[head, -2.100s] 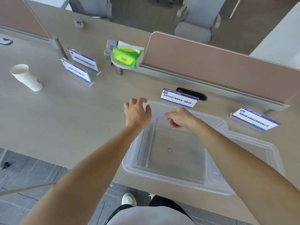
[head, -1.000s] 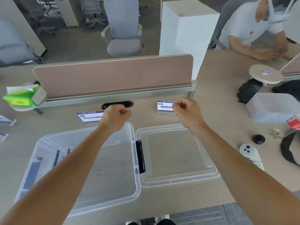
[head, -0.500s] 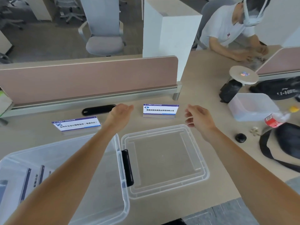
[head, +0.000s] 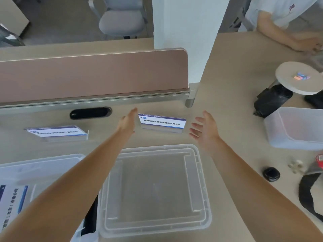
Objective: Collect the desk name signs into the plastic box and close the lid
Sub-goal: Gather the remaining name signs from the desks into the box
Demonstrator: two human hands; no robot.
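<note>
A blue-and-white desk name sign (head: 162,123) stands on the desk between my hands. My left hand (head: 127,122) is at its left end with straight fingers, touching or nearly touching it. Open and just apart from the sign's right end is my right hand (head: 203,129). A second name sign (head: 56,132) stands further left. The clear plastic box (head: 42,165) is at the lower left with a sign (head: 12,201) lying inside. Its clear lid (head: 153,189) lies flat on the desk below my hands.
A brown divider panel (head: 90,75) runs behind the signs, with a black cable slot (head: 90,113) in the desk. To the right are another clear tub (head: 297,128), a round white stand (head: 298,77), a small black object (head: 271,174), a black strap (head: 309,193) and a seated person's arm (head: 286,34).
My view has turned right and closed in on the right-hand sign. Both hands went from curled fists to spread fingers and now flank that sign.
</note>
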